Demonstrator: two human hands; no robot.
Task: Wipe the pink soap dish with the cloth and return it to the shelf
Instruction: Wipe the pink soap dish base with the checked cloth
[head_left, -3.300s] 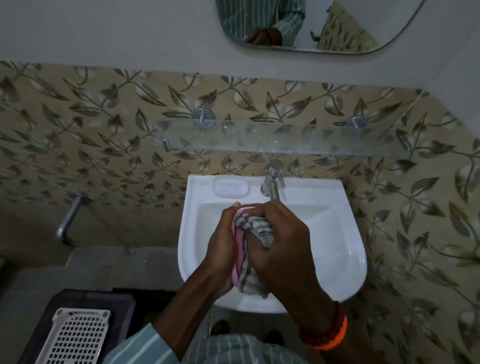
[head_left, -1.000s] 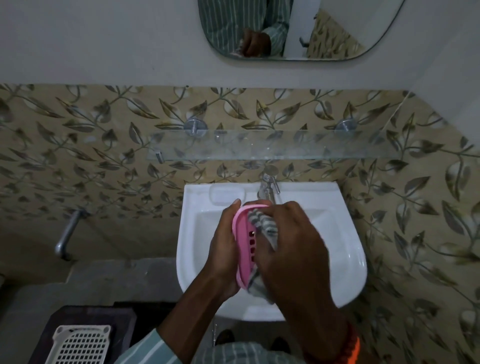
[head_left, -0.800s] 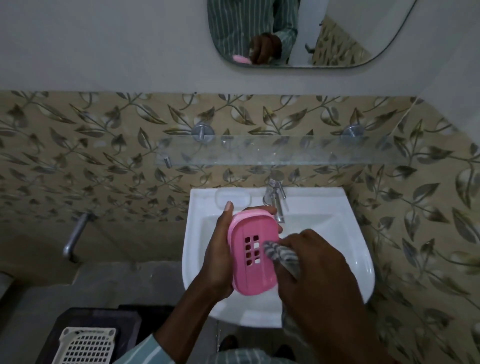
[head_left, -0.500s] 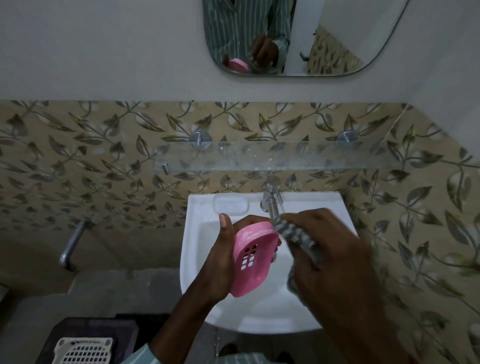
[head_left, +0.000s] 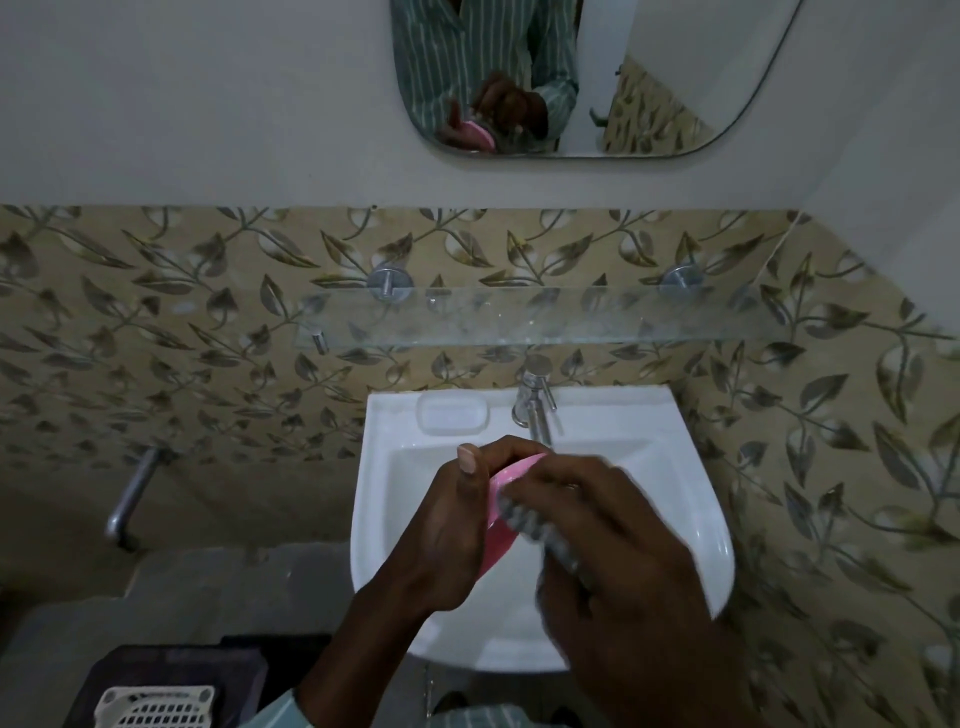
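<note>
The pink soap dish (head_left: 500, 512) was up on edge over the white basin (head_left: 691, 499), held between my two hands, only a curved strip of its rim and a lower patch showing. My left hand (head_left: 447, 530) gripped it from the left — thumb straight up along the near edge, fingers curled round the far end. My right hand (head_left: 618, 561), blurred, was bunched around the striped grey cloth (head_left: 535, 530) and pressed it against the dish's right face; how each of those fingers lay I could not tell.

Beyond the hands stood the chrome tap (head_left: 535, 410) at the far rim of the basin, with a moulded soap recess (head_left: 453, 413) just left of it. Farther still, the glass shelf (head_left: 519, 317) ran across the leaf-patterned tiles (head_left: 156, 322) on two round metal mounts. Above that the mirror (head_left: 649, 78) showed a striped shirt and the hands with the pink dish. To the left a metal pipe (head_left: 130, 499) came out of the wall — and at the near left corner lay a white slotted tray (head_left: 156, 709) on something dark.
</note>
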